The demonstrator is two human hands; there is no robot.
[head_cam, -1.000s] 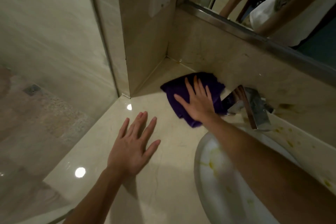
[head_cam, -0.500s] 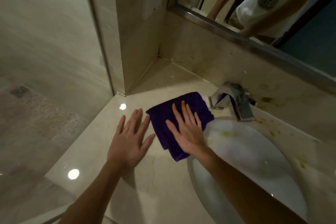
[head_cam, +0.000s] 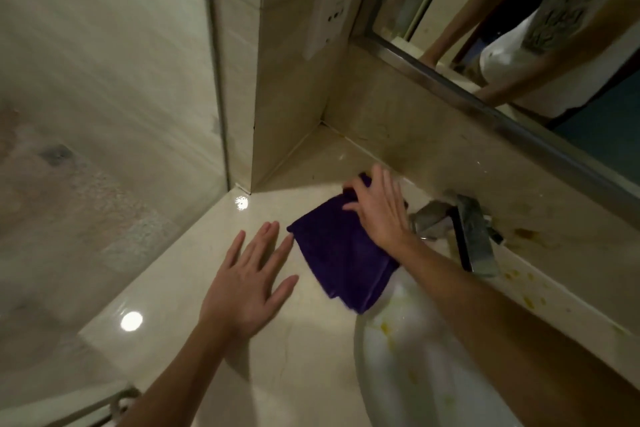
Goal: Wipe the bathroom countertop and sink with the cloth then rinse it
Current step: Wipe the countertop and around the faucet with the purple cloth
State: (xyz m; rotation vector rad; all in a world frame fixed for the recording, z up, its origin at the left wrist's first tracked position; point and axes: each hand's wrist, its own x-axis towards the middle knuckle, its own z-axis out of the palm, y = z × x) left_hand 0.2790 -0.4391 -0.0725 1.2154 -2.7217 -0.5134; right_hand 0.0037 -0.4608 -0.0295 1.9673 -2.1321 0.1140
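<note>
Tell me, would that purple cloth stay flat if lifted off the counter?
Probably not. The purple cloth lies folded and bunches under the right hand, so it would likely droop. It seems light, sliding easily on the glossy countertop.

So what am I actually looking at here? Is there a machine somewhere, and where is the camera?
There is no machine: a person is cleaning a bathroom with bare hands. The camera sits on that person's head and looks forward and down, so you see both arms reaching out from below. The wide lens bends the walls.

The right hand presses flat on a purple cloth lying on the pale stone countertop, near the back wall. The left hand rests open on the countertop beside the cloth and holds nothing.

To the right are a metal faucet and a white sink with yellowish stains. More stains mark the ledge behind the sink. Above, the mirror reflects the person's body. On the left is a glass shower panel.
</note>
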